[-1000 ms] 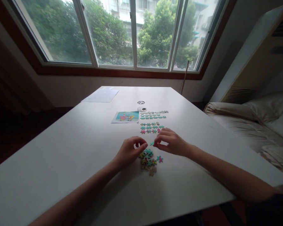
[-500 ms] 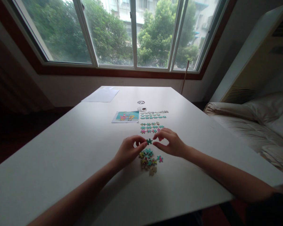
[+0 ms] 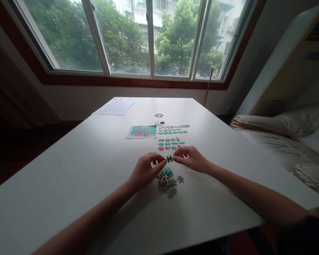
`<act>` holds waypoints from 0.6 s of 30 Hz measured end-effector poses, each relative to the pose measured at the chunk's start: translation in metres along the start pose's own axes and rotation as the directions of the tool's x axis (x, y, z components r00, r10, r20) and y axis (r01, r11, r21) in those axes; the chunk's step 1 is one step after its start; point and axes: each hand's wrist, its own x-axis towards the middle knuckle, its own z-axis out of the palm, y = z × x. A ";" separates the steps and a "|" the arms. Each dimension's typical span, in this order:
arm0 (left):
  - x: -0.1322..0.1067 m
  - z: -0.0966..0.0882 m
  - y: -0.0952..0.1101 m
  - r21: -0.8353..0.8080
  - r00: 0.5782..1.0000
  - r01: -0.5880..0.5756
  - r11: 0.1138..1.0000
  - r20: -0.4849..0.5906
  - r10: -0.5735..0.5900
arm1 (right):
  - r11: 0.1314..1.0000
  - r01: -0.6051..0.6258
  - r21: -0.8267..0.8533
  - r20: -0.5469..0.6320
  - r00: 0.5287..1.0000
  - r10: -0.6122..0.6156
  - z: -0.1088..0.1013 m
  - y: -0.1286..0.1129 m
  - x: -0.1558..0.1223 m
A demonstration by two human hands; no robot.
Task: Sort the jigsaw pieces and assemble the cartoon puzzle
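A dark green jigsaw piece [image 3: 169,159] is pinched between both hands above the white table [image 3: 101,170]. My left hand [image 3: 149,166] grips its left side with thumb and forefinger. On its right side the fingertips of my right hand [image 3: 190,157] are closed. Just below, a loose pile of jigsaw pieces [image 3: 167,182] lies on the table, some with their plain backs up. A pink and teal piece [image 3: 180,179] rests apart to the pile's right. Beyond the hands, several pieces [image 3: 171,143] are laid out in rows, partly covered by my right hand.
A colourful cartoon picture sheet [image 3: 141,131] lies left of the far rows of pieces [image 3: 172,130]. Two round items [image 3: 160,123] sit behind it. White paper [image 3: 114,107] is at the table's far left corner. A sofa [image 3: 276,141] stands to the right, a window [image 3: 130,42] ahead.
My right hand's fingers have closed from an open pinch onto the piece's right side. The green piece has shifted slightly to the right. My left hand keeps its pinch.
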 end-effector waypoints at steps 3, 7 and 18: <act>0.001 0.000 -0.002 0.027 0.999 0.026 0.999 -0.019 -0.026 | 0.988 -0.075 0.137 -0.084 0.993 0.087 -0.009 0.011 0.005; 0.001 0.000 -0.005 0.037 0.999 0.044 0.998 -0.033 -0.043 | 0.962 -0.108 0.251 -0.136 0.980 0.145 -0.017 0.021 0.009; 0.002 0.001 -0.006 0.047 0.998 0.048 0.998 -0.033 -0.046 | 0.988 -0.156 -0.008 -0.131 0.979 0.154 -0.040 0.038 0.016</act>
